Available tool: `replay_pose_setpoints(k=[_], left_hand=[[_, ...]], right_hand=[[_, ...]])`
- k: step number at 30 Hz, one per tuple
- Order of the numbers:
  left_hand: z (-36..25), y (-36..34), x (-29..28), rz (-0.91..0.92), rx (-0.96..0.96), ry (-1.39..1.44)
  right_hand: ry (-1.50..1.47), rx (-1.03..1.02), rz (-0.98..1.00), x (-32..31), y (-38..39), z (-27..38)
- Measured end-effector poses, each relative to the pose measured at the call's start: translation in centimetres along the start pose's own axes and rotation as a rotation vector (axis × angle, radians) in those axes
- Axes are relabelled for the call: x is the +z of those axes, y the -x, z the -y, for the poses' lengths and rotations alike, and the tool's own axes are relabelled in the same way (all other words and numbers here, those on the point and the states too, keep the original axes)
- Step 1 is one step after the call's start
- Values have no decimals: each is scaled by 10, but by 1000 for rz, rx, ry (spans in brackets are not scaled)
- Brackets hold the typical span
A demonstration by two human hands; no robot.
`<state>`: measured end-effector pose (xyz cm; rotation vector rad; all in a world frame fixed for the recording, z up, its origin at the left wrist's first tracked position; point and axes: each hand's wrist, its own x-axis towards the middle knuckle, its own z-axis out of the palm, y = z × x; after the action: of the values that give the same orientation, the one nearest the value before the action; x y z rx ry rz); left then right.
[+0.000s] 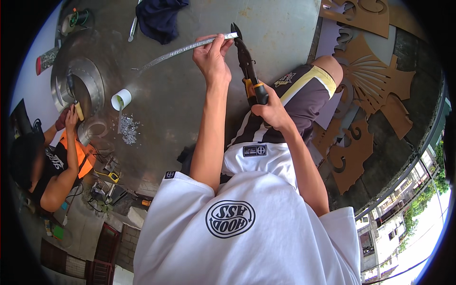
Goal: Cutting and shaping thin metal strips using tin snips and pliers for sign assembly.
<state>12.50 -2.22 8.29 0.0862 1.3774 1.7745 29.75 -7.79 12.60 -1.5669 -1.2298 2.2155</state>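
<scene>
My left hand (pixel 213 59) pinches a long, thin, silvery metal strip (pixel 183 49) with raised lettering, close to its right end. The strip curves down to the left, over the grey metal surface. Wrapped round the black and orange handles of a pair of tin snips (pixel 247 59) is my right hand (pixel 271 107). The snips point away from me, and the strip's end lies at their blades; whether the blades touch it I cannot tell. To the left of my forearm, a pile of small silvery metal bits (pixel 128 129) lies beside a white cup (pixel 121 99) with something greenish inside.
At the left, another person (pixel 61 175) holds a wooden-handled tool (pixel 77 107) by a round metal piece (pixel 97 85). Dark blue cloth (pixel 159 21) lies at the far side. Brown cut-out sheets (pixel 375 80) with curled edges lie to my right. A yellow tape measure (pixel 111 176) is at the lower left.
</scene>
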Motion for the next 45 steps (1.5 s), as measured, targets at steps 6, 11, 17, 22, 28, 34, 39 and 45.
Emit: replay_pose_setpoints(k=[6,11,17,22,28,34,39,45], left_hand=[[0,-3,-3,-14,-5,-36],[3,-4,-1,-16,7,-30],[2,-3,2,-29,7,-20],[-1,0,6,-45,0,-23],[-5,1,11,-39,0,-9],[-5,0,16,-57,-34,-11],[-6,1,20,-76,-19,-29],[-8,-3,19,-71,38,-59]], right_hand=[[-237,-69,113,-4,-2,-3],[-265,-77,174,-10,-5,-9],[-309,-63,153,-9,-3,-12],[-345,-84,190,-11,-2,-12],[-469,-56,280,-16,0,-16],[-532,-32,307,-20,1,-16],[-543,-18,314,-21,0,-17],[-522,-24,329,-19,5,-14]])
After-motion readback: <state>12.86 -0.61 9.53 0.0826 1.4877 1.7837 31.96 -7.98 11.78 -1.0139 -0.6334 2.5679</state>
